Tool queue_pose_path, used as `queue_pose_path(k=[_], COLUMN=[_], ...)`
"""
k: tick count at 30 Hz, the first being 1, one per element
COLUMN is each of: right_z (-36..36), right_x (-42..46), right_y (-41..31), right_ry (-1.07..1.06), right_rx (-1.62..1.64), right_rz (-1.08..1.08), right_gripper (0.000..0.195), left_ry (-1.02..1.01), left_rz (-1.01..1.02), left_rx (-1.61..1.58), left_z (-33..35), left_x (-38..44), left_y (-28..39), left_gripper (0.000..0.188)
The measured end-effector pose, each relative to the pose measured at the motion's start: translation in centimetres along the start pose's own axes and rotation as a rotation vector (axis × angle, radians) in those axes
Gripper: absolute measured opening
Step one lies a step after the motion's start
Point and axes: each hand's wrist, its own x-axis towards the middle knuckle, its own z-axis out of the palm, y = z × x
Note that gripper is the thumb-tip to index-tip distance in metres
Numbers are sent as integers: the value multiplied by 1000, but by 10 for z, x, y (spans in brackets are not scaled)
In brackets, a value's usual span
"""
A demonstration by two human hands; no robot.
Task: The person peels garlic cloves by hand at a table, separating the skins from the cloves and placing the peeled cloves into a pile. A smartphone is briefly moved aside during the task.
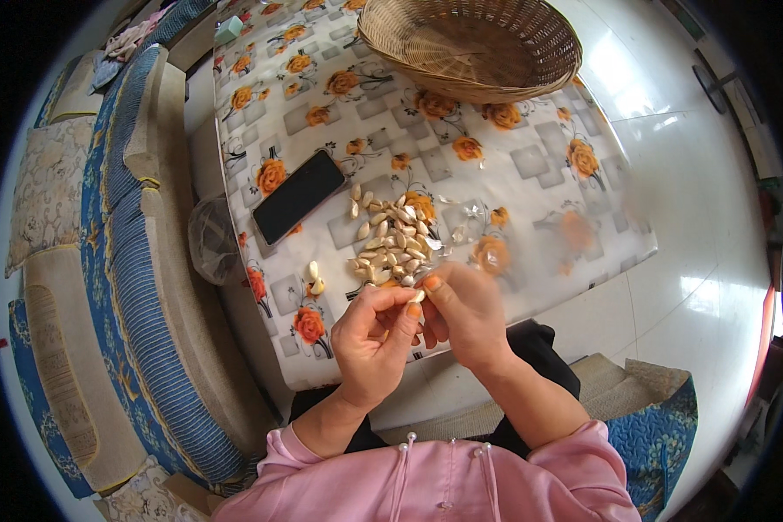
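Between the fingertips of both hands is a small garlic clove (418,296), partly covered by the fingers. My left hand (373,339) pinches it with thumb and forefinger. From the other side, my right hand (464,313) has its thumb and fingers closed at the clove's edge. Just beyond the hands lies a pile of unpeeled garlic cloves (391,240) on the flowered tablecloth (378,130). To the left, apart from the pile, are a couple of peeled cloves (316,279). Bits of papery garlic skin (458,233) are scattered right of the pile.
A smartphone (299,197) with a dark screen lies left of the pile. A round wicker basket (470,49) stands at the table's far side. A clear plastic bag (213,240) hangs by the left edge, next to a sofa (163,313). A small pale-green box (229,29) sits at the far left corner.
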Motion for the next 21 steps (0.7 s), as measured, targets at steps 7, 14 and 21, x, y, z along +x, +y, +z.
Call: queue_pose_path(k=[7,14,21], right_z=[3,4,5], right_x=[2,-2,1], right_y=[-4,-2,2], right_ry=[17,-22,55], right_rx=[170,-202,127], right_rz=[97,-175,124], right_gripper=[17,14,30], left_ry=[10,-23,-32], left_rz=[91,-155,-47], left_rx=[17,-146,-134], left_z=[-3,-3,3], left_x=[0,1,-1], left_y=[-1,10,8], left_gripper=[18,17,17])
